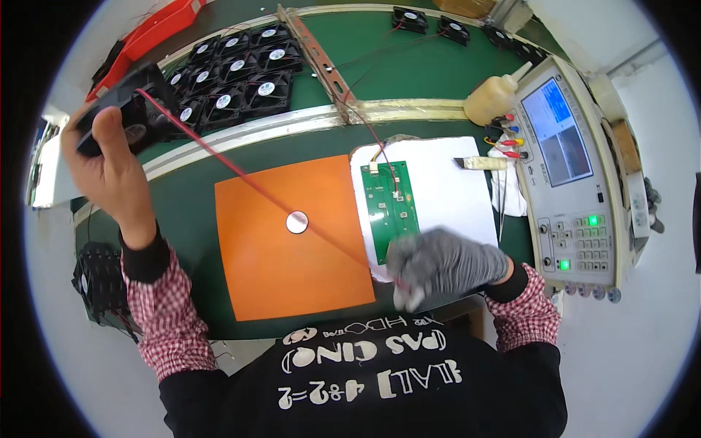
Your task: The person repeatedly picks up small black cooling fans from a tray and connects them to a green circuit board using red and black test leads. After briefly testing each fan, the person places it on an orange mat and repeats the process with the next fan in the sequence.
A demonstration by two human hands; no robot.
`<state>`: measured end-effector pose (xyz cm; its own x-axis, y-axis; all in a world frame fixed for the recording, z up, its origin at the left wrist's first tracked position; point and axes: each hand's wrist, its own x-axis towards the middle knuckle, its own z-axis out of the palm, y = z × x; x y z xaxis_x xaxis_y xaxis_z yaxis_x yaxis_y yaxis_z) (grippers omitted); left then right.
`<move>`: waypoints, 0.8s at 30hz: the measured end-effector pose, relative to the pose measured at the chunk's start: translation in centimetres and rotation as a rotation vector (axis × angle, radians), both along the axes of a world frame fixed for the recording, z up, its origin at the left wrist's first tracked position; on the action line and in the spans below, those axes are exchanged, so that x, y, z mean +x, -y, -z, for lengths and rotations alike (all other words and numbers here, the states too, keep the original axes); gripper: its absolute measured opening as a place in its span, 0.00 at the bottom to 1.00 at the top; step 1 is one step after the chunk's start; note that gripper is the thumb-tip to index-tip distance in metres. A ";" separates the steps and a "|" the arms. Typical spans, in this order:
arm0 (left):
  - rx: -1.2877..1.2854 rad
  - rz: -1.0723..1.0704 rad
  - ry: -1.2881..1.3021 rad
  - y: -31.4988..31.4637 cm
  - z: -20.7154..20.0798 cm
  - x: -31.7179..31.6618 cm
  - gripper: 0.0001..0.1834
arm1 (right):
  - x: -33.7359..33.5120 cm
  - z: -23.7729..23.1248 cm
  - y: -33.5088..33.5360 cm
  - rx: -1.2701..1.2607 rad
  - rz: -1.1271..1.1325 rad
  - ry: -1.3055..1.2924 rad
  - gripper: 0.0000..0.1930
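My bare left hand (123,175) grips a square black cooling fan (153,91), raised at the upper left, thumb across its near face. A red wire (234,169) stretches from the fan diagonally down over the orange sheet (285,274) to my right hand (449,263). That hand wears a grey glove, its fingers closed on the wire's far end and slightly blurred; the wire's tip is hidden. Just beyond the glove lies a green circuit board (383,208) on a white sheet (445,197), its lower corner partly covered. A thin red lead runs from the board toward the back.
Several black fans (234,69) lie in rows behind a pale rail, more (98,281) at the left. A metal bar (314,58) crosses the back. At right stand a tester with a screen (558,135), a squeeze bottle (493,98) and a tape-wrapped tool (482,163).
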<state>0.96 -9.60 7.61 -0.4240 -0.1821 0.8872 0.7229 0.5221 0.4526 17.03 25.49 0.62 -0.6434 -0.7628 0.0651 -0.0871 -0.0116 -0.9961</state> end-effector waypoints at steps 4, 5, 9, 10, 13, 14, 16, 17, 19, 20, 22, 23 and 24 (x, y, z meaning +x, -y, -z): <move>0.061 0.584 0.908 -3.3 3.2 3.6 0.11 | -1.2 0.0 -1.2 0.041 0.621 0.121 0.08; 0.113 0.707 1.162 -3.7 4.1 5.3 0.11 | -1.8 0.7 -1.4 0.112 0.642 -0.030 0.09; -0.526 0.582 0.733 -5.3 8.7 6.9 0.23 | -2.6 2.8 -1.0 0.285 0.846 -0.106 0.14; -0.567 0.584 0.700 -5.7 8.6 7.3 0.28 | -2.6 2.9 -0.9 0.279 0.853 -0.137 0.15; -0.731 0.581 0.659 -6.4 8.3 8.1 0.50 | -2.7 3.2 -0.5 0.347 0.851 -0.339 0.19; -0.774 0.552 0.634 -6.5 8.3 8.3 0.51 | -2.6 3.3 -0.5 0.433 0.834 -0.476 0.21; -0.857 0.490 0.586 -7.0 8.1 8.9 0.53 | -2.7 3.5 -0.6 0.578 0.754 -0.734 0.24; -0.860 0.487 0.595 -7.0 8.3 9.0 0.55 | -2.7 3.6 -0.8 0.638 0.693 -0.853 0.26; -0.860 0.489 0.578 -7.0 8.4 8.8 0.54 | -2.8 3.8 -0.8 0.695 0.588 -1.033 0.28; -0.860 0.491 0.569 -7.0 8.4 8.8 0.53 | -2.9 4.0 -0.8 0.689 0.583 -1.045 0.27; -0.809 0.503 0.442 -6.9 8.1 8.8 0.51 | -3.1 4.2 -1.0 0.679 0.579 -1.076 0.26; -0.783 0.507 0.379 -6.8 7.7 9.0 0.50 | -3.2 3.9 -1.0 0.681 0.532 -1.103 0.25; -0.834 0.406 0.201 -6.6 7.0 9.4 0.46 | -3.3 3.5 -1.0 0.688 0.489 -1.129 0.24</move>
<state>10.37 -2.97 0.58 -0.4743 0.6725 0.5682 0.8694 0.4591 0.1825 13.76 26.45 -2.86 -0.7014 -0.5706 0.4271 -0.6849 0.7054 -0.1823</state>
